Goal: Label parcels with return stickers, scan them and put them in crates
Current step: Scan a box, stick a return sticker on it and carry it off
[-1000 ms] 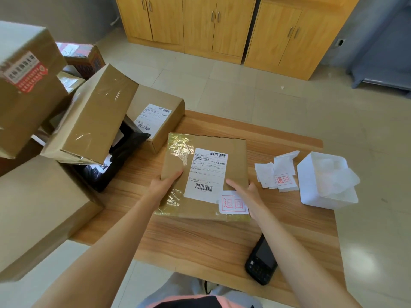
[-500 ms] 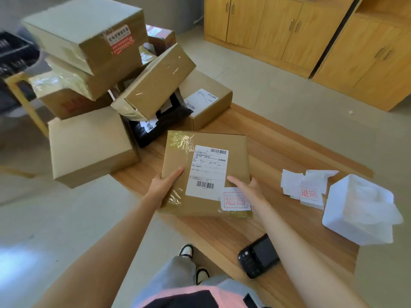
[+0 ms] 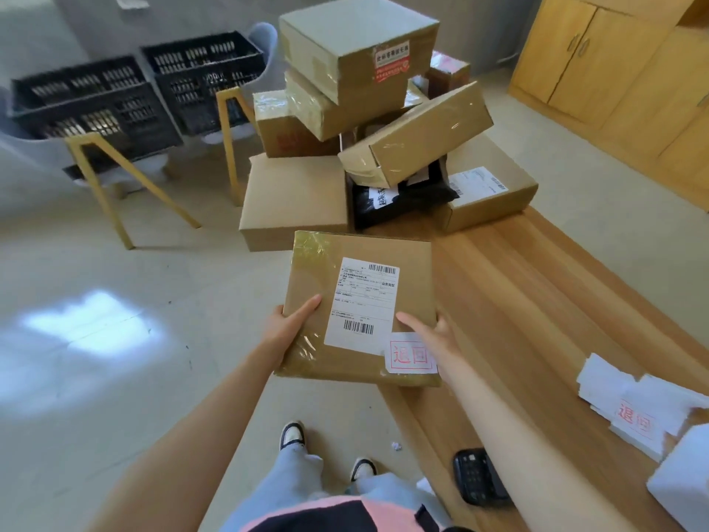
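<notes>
Both hands are gripping the flat parcel (image 3: 360, 301): left hand (image 3: 286, 326) at its left edge, right hand (image 3: 435, 337) at its right, thumbs on top, fingers hidden underneath. The parcel is hanging partly past the table (image 3: 537, 301) edge. The right forearm is partly covering the scanner (image 3: 477, 476).

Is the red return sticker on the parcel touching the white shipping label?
Touching. The head view shows the return sticker overlapping the lower right corner of the shipping label on the parcel.

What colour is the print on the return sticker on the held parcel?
Red, on a white return sticker; head view shows it.
</notes>
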A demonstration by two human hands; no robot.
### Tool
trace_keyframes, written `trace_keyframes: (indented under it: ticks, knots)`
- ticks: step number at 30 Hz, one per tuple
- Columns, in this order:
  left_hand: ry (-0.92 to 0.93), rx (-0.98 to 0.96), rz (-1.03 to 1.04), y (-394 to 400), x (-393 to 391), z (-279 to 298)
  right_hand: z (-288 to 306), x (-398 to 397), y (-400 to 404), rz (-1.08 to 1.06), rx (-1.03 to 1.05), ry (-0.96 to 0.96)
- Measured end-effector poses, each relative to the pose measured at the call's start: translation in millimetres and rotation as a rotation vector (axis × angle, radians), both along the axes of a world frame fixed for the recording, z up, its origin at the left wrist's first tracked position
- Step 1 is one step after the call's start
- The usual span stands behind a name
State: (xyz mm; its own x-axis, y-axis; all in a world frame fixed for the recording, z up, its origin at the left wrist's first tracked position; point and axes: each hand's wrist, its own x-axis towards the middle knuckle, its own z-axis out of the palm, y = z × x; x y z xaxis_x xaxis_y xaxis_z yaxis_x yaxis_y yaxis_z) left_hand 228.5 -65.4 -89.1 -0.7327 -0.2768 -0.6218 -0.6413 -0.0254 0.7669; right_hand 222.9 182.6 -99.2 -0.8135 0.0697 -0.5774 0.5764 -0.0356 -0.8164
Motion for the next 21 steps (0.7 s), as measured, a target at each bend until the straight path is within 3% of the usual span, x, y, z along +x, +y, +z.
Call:
trace_keyframes:
  ticks: [21]
  knots:
    - [0.082, 0.025, 0.512, -243.7, 43.0, 38.8, 55.6, -67.6, -280.8, 0.472, 0.068, 0.135]
